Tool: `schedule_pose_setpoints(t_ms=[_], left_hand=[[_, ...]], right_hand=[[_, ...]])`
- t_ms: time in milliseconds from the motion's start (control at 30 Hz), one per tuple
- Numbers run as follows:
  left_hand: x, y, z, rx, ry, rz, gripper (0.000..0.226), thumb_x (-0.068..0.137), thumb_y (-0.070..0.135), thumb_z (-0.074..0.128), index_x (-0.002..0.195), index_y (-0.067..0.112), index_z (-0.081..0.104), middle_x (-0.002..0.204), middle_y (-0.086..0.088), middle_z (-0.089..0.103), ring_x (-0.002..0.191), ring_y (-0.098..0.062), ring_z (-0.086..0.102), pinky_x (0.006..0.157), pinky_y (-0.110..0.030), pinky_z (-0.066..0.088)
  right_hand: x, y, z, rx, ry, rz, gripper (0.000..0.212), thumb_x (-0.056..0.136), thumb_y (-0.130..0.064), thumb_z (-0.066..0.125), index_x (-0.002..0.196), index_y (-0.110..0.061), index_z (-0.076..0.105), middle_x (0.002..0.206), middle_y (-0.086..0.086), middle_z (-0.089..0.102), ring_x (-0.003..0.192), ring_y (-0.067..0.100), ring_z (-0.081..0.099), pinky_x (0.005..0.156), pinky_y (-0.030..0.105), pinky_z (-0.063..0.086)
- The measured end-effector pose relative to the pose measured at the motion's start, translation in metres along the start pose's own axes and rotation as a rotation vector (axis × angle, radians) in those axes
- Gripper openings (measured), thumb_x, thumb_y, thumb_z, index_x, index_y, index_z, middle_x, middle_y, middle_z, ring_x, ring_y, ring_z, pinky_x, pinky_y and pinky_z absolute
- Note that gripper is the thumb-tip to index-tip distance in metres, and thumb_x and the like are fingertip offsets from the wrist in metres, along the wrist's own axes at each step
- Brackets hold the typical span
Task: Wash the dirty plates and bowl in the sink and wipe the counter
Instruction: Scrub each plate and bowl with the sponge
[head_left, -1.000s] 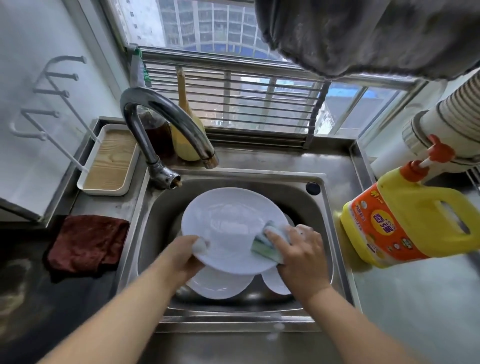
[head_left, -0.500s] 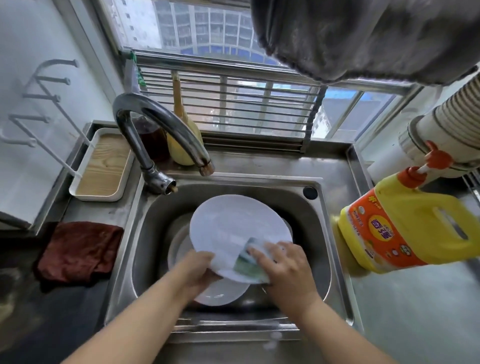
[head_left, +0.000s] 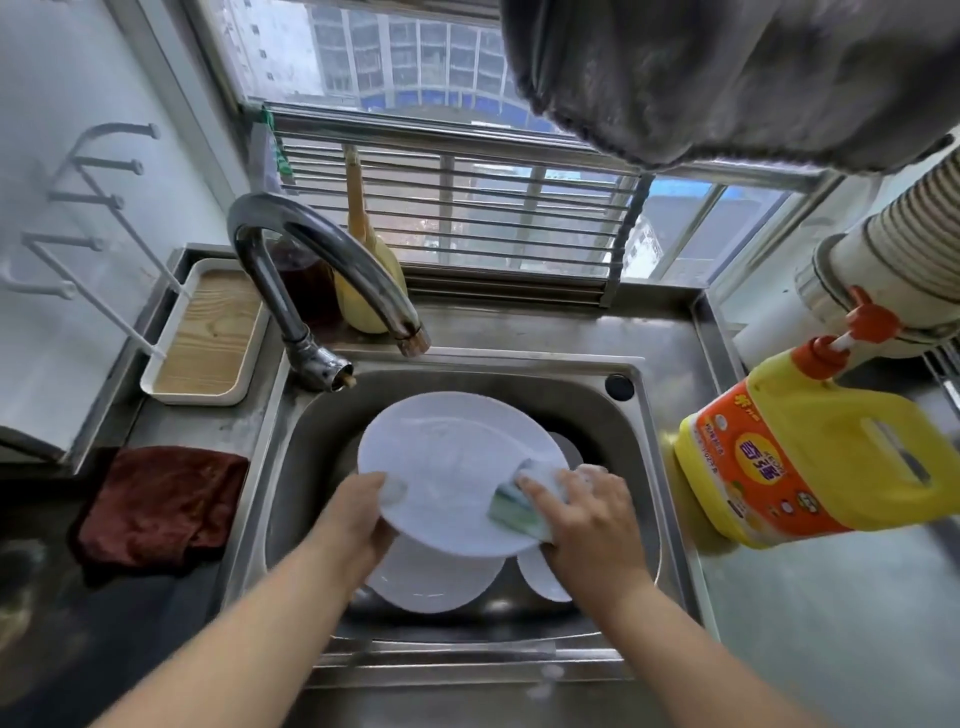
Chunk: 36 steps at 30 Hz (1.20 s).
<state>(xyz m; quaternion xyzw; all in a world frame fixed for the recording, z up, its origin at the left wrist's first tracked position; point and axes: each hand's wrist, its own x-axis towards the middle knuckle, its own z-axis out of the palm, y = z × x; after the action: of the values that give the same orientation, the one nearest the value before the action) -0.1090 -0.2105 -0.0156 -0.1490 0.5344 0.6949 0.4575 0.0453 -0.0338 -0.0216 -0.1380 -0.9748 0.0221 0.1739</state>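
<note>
Scrubbing is under way in the one head view: the left hand (head_left: 358, 514) grips the near-left rim of a white plate (head_left: 457, 462), thumb over the top, tilting it above the sink (head_left: 644, 415) so the face is open to the other hand and drips fall into the basin. The right hand (head_left: 587, 514) presses a green-and-white sponge (head_left: 514, 506) against the plate's right side, fingers curled around it and foamy. Beneath the held plate lie more white dishes (head_left: 436, 582), waiting their turn; which of them is the bowl I cannot tell. No water shows at the tap (head_left: 332, 260), which arches over the basin's back edge. A yellow detergent jug (head_left: 810, 462) stands on the counter just right of the sink, within easy reach. A dark red cloth (head_left: 161, 504) lies on the counter to the left, likely for the wiping that is not yet begun.
</note>
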Motion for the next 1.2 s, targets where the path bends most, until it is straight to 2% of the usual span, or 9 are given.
schedule_pose_setpoints(t_ms=[200,333,467,600,700,833,933,1067,1200], left_hand=[[-0.016,-0.01,0.013,0.013,-0.104,-0.054,0.058,0.06,-0.011,0.053,0.117,-0.005,0.058,0.096,-0.02,0.072,0.082,-0.029,0.071,0.059,-0.031,0.057],[-0.002,-0.015,0.002,-0.065,0.073,0.017,0.051,0.073,-0.009,0.049,0.124,-0.005,0.055,0.109,-0.026,0.065,0.093,-0.035,0.065,0.06,-0.034,0.058],[-0.022,-0.029,0.034,-0.062,0.023,0.098,0.053,0.069,-0.022,0.053,0.118,-0.001,0.06,0.097,-0.019,0.072,0.089,-0.035,0.068,0.066,-0.039,0.059],[-0.007,0.003,-0.005,0.021,0.031,-0.099,0.056,0.065,-0.01,0.055,0.121,-0.007,0.055,0.098,-0.021,0.07,0.092,-0.034,0.065,0.059,-0.033,0.058],[-0.015,-0.013,0.014,-0.088,0.054,-0.038,0.046,0.058,-0.014,0.051,0.103,-0.006,0.06,0.077,-0.015,0.072,0.086,-0.036,0.063,0.051,-0.031,0.057],[-0.028,-0.02,0.026,-0.026,-0.036,-0.108,0.042,0.071,-0.017,0.047,0.109,-0.002,0.061,0.092,-0.02,0.072,0.088,-0.036,0.067,0.057,-0.035,0.058],[-0.012,-0.002,0.004,0.017,0.0,-0.205,0.035,0.081,-0.015,0.037,0.109,-0.008,0.057,0.097,-0.022,0.068,0.091,-0.034,0.063,0.059,-0.035,0.058],[-0.016,-0.026,0.027,-0.102,0.035,-0.082,0.049,0.072,-0.016,0.045,0.119,-0.008,0.055,0.109,-0.027,0.065,0.099,-0.041,0.062,0.059,-0.035,0.059],[-0.013,-0.008,0.011,-0.017,0.016,-0.13,0.04,0.084,-0.017,0.037,0.118,-0.007,0.056,0.1,-0.022,0.068,0.09,-0.034,0.065,0.057,-0.035,0.059]], right_hand=[[-0.006,-0.007,0.007,0.015,-0.016,-0.112,0.058,0.057,-0.018,0.07,0.114,-0.027,0.062,0.092,0.007,0.066,0.078,0.032,0.057,0.074,0.036,0.037],[-0.001,-0.004,0.005,0.002,-0.028,0.055,0.057,0.049,-0.014,0.074,0.105,-0.025,0.069,0.089,0.008,0.066,0.078,0.034,0.057,0.074,0.037,0.037],[-0.007,-0.038,0.011,0.079,-0.037,-0.035,0.072,0.043,-0.022,0.076,0.112,-0.028,0.057,0.089,0.006,0.067,0.074,0.032,0.061,0.072,0.035,0.04],[-0.007,0.01,0.001,-0.016,-0.034,0.001,0.06,0.05,-0.021,0.08,0.109,-0.024,0.067,0.091,0.01,0.065,0.076,0.034,0.059,0.074,0.039,0.043],[-0.006,-0.016,0.007,0.042,-0.053,0.023,0.066,0.04,-0.018,0.08,0.105,-0.024,0.069,0.087,0.008,0.065,0.073,0.034,0.06,0.074,0.037,0.04],[-0.016,-0.019,0.011,0.073,-0.065,-0.109,0.072,0.043,-0.024,0.08,0.113,-0.027,0.062,0.09,0.006,0.066,0.073,0.032,0.06,0.071,0.035,0.044],[-0.015,0.011,0.003,-0.004,-0.05,0.015,0.068,0.042,-0.016,0.082,0.108,-0.024,0.07,0.088,0.009,0.065,0.073,0.034,0.059,0.072,0.038,0.043],[-0.014,-0.038,0.011,0.095,-0.054,0.032,0.07,0.041,-0.017,0.075,0.109,-0.027,0.065,0.085,0.005,0.065,0.071,0.031,0.059,0.071,0.035,0.041],[-0.017,-0.006,0.003,0.052,-0.017,-0.069,0.071,0.047,-0.02,0.078,0.115,-0.027,0.056,0.088,0.007,0.065,0.072,0.032,0.058,0.069,0.036,0.043]])
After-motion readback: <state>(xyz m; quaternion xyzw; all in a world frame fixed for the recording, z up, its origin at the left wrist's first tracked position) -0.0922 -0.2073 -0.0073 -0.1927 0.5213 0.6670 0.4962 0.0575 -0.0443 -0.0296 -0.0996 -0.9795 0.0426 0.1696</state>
